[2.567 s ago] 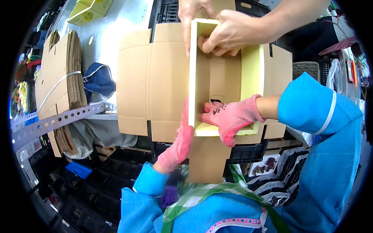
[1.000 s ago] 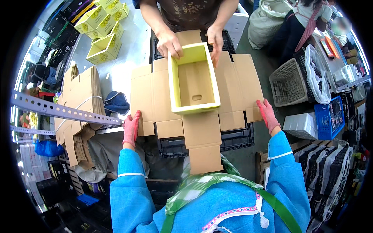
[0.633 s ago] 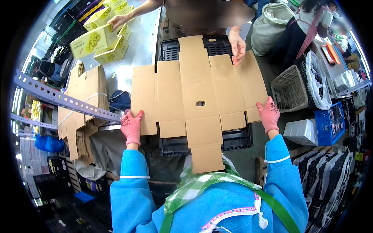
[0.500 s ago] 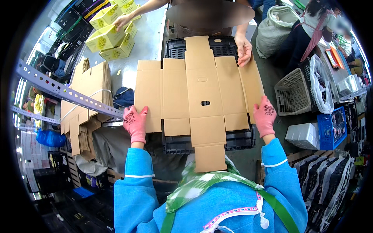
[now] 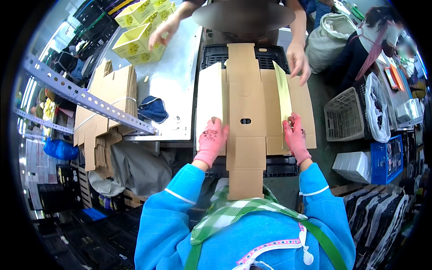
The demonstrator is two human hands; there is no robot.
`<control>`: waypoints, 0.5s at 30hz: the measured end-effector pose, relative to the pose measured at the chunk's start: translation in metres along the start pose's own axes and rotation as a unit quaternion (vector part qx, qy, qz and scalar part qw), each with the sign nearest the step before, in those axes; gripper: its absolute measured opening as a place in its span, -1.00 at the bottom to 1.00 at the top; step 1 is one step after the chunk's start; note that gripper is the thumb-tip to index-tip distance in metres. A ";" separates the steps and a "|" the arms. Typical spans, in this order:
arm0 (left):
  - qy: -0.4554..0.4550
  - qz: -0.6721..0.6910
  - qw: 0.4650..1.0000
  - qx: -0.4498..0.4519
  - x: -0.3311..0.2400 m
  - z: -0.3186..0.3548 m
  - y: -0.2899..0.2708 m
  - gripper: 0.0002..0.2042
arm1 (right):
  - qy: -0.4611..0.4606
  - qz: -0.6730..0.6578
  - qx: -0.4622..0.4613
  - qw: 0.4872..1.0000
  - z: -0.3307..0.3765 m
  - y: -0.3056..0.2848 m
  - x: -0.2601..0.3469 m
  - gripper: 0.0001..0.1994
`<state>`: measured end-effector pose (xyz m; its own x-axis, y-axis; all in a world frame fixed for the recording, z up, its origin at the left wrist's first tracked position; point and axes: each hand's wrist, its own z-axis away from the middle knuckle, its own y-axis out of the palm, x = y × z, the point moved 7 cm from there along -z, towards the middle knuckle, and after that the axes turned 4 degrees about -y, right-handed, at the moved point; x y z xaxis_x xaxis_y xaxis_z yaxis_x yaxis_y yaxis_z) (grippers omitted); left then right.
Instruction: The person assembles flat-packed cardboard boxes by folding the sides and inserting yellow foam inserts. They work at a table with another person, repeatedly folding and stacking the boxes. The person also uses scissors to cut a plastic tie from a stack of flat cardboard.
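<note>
A flat brown cardboard box blank (image 5: pixel 245 96) with a small oval hole lies over a black plastic crate (image 5: pixel 281 168) in front of me. Its left and right side panels now stand partly raised, and the right one shows a pale yellow outer face. My left hand (image 5: pixel 211 140), in a pink glove, is closed at the near end of the left panel. On the opposite side, my right hand (image 5: pixel 296 138), gloved alike, grips the near end of the raised right panel. The blank's near flap hangs toward my green checked apron (image 5: pixel 225 218).
A person stands across, one hand (image 5: pixel 164 33) by yellow printed boxes (image 5: pixel 144 42) on the metal table (image 5: pixel 180 90), the other (image 5: pixel 298 63) above the blank. Strapped cardboard blanks (image 5: pixel 108 96) and a perforated metal bar (image 5: pixel 90 96) are left. A grey basket (image 5: pixel 344 110) stands right.
Both my hands moved inward from the outer edges, folding the side panels up. The co-worker's hand left the yellow boxes and came rightward; their other hand shifted slightly right.
</note>
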<state>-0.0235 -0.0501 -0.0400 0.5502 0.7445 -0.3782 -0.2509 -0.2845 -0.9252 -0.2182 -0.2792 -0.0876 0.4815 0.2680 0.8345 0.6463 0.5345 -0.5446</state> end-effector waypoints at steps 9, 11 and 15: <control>-0.051 -0.067 0.995 -0.051 0.021 0.012 -0.003 -0.47 | 0.026 0.121 0.085 0.989 0.005 0.005 0.024 -0.09; 0.003 -0.107 0.988 -0.113 0.008 0.014 -0.006 -0.43 | 0.022 0.163 0.104 0.981 0.007 0.011 0.027 -0.04; 0.063 -0.205 0.970 -0.110 0.011 0.013 -0.016 -0.43 | 0.020 0.268 0.110 0.957 0.010 0.018 0.016 0.02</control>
<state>-0.0238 -0.0301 -0.0292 0.6635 0.7473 0.0360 0.1791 -0.1120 -0.9774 -0.2042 -0.2570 -0.0831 0.7340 0.5222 0.4342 0.1623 0.4859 -0.8588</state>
